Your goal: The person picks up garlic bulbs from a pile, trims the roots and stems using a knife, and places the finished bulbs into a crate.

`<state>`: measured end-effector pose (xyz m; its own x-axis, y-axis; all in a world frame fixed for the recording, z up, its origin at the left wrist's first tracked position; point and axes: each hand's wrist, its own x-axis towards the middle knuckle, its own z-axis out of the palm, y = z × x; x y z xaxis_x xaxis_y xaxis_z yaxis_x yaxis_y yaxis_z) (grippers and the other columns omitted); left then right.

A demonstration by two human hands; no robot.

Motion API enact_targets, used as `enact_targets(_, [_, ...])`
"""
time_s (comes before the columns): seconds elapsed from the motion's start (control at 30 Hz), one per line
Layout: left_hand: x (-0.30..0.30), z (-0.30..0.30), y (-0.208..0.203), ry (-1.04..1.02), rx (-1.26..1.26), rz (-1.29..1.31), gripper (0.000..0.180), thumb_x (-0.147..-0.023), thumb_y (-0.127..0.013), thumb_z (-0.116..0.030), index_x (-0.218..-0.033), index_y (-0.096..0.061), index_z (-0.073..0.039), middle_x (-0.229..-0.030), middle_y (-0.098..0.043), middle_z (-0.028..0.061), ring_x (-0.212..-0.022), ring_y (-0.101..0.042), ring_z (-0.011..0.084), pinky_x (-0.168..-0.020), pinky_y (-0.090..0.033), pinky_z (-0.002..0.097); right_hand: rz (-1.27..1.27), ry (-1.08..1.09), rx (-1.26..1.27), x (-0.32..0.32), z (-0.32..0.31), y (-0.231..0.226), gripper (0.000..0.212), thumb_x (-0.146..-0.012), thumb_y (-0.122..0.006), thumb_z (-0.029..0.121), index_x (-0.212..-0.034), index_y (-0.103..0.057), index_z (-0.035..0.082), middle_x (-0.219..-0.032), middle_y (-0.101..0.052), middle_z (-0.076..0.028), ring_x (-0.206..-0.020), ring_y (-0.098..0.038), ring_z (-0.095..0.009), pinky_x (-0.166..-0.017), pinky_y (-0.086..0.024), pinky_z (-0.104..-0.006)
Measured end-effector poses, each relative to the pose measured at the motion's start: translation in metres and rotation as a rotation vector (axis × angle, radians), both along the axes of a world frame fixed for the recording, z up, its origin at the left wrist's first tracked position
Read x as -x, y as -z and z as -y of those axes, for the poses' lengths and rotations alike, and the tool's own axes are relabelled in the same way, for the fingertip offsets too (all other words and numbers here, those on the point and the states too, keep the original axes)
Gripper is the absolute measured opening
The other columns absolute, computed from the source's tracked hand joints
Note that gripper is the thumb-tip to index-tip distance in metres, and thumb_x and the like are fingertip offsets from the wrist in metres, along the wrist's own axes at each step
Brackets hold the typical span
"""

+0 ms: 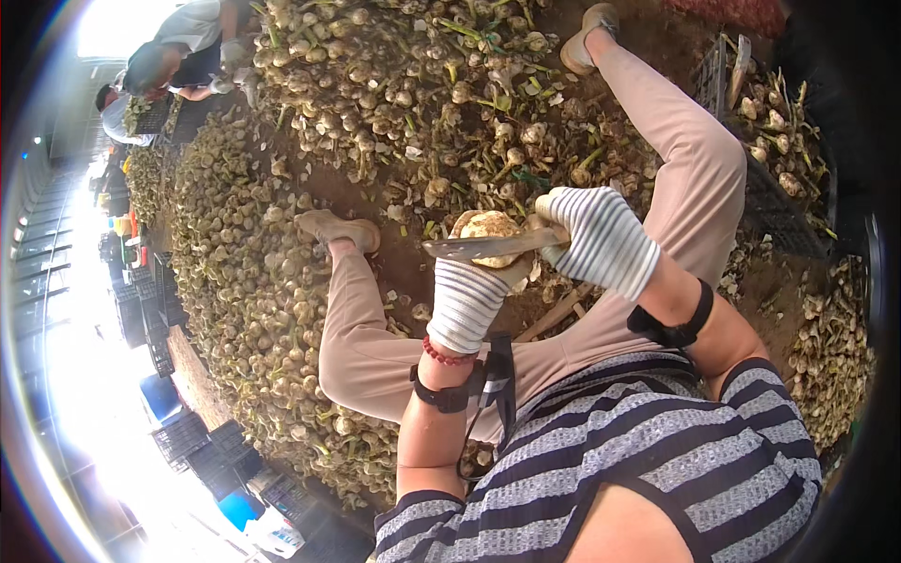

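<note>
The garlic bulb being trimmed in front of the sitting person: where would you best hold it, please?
Probably round the bulb's underside, coming from below as the gloved left hand does. The knife blade held by the right hand lies across its near side, so fingers are best kept beneath and clear of the edge.

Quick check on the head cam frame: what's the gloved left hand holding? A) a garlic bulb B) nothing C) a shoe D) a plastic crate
A: the left hand, in a striped glove, cups a garlic bulb, while the right hand holds a knife whose blade lies across the bulb.
</note>
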<state>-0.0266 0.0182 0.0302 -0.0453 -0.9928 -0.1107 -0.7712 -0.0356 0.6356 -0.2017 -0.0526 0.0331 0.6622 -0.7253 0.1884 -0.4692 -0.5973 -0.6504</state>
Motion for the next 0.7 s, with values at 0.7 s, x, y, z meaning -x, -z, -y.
enact_targets(0.7, [0.003, -0.003, -0.013, -0.435, -0.104, -1.056, 0.061, -0.065, -0.085, -0.007, -0.114, -0.048, -0.009, -0.099, -0.056, 0.0004, -0.09, -0.055, 0.0102, -0.08, -0.05, 0.0244, 0.038, 0.305, -0.216, 0.022, 0.031, 0.059, 0.021, -0.084, -0.062, 0.023, -0.076, -0.061, 0.003, -0.063, -0.06, -0.015, -0.059, -0.063, -0.021, -0.056, -0.047, -0.0353])
